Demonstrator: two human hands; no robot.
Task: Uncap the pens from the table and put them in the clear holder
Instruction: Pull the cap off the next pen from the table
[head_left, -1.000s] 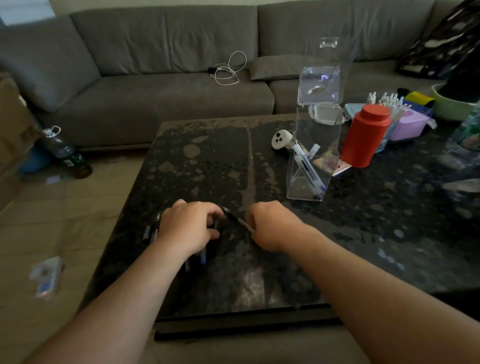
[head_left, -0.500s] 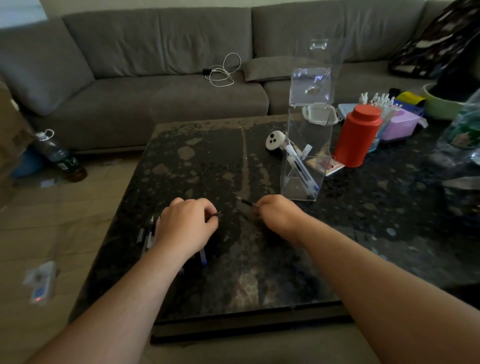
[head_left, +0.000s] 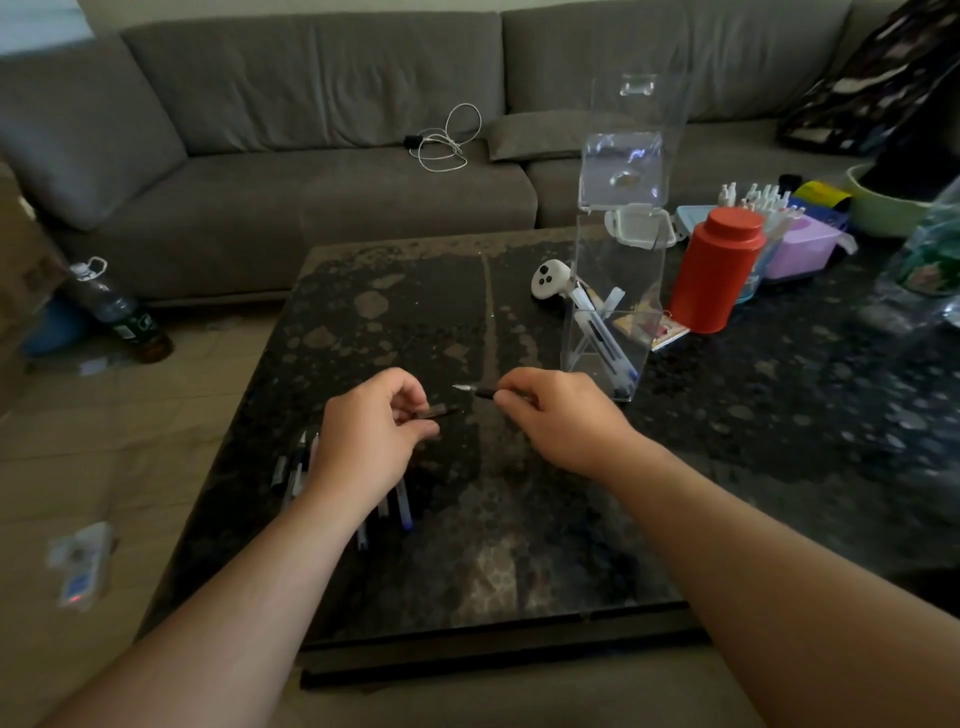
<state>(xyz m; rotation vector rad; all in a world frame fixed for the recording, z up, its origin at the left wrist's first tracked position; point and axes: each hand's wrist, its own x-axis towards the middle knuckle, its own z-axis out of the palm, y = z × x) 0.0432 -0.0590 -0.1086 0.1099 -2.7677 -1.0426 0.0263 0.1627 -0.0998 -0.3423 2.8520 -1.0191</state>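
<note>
My right hand (head_left: 553, 415) pinches a black pen (head_left: 475, 391) whose bare metal tip points left. My left hand (head_left: 371, 431) grips the dark pen cap (head_left: 441, 412), a short gap away from the tip. Several more pens (head_left: 400, 501) lie on the dark table (head_left: 467, 519) under and beside my left wrist, partly hidden by it. The tall clear holder (head_left: 613, 312) stands just beyond my right hand, and two pens (head_left: 605, 338) lean inside it.
A white controller (head_left: 548, 280) lies behind the holder. A red canister (head_left: 719, 270), a purple tub (head_left: 800, 249), a green bowl (head_left: 883, 208) and other clutter fill the table's far right. A grey sofa (head_left: 311, 182) runs behind; a bottle (head_left: 122, 312) lies on the floor at left.
The two hands have pulled apart: the cap has come off the black pen and stays in the left hand, while the right hand holds the pen with its tip now bare.
</note>
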